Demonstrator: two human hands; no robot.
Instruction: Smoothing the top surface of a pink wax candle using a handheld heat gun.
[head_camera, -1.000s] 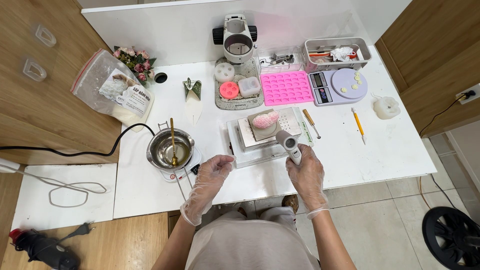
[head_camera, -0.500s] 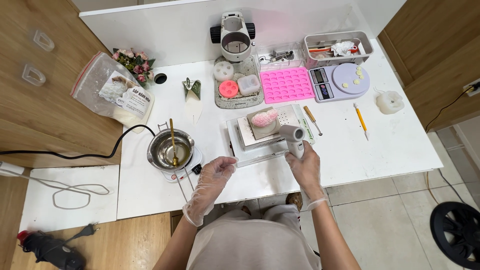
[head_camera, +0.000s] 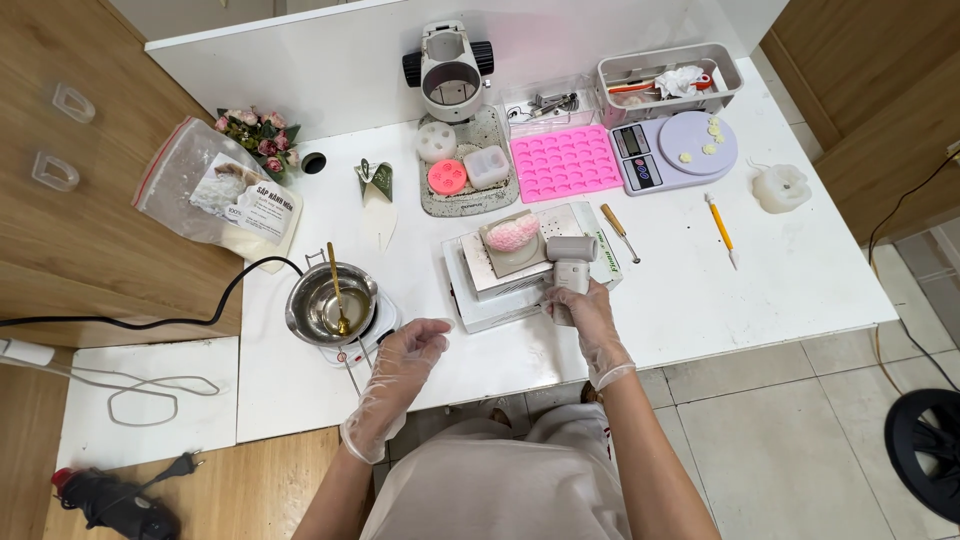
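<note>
Small white heat gun (head_camera: 571, 262) gripped by gloved right hand (head_camera: 585, 318), fingers wrapped round handle, nozzle aimed at pink-white piece (head_camera: 512, 234) on grey mould (head_camera: 513, 250) at 11 o'clock. Left hand (head_camera: 405, 352) loosely curled, holding nothing, rested on white table (head_camera: 800, 270). Steel pot (head_camera: 326, 303) at 10 o'clock from it.

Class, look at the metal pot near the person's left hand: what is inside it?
Inside the metal pot a gold-coloured spoon leans against the rim, its bowl down in the pot. The shiny bottom looks wet, but whether it holds liquid cannot be told. The left hand rests beside it.
</note>
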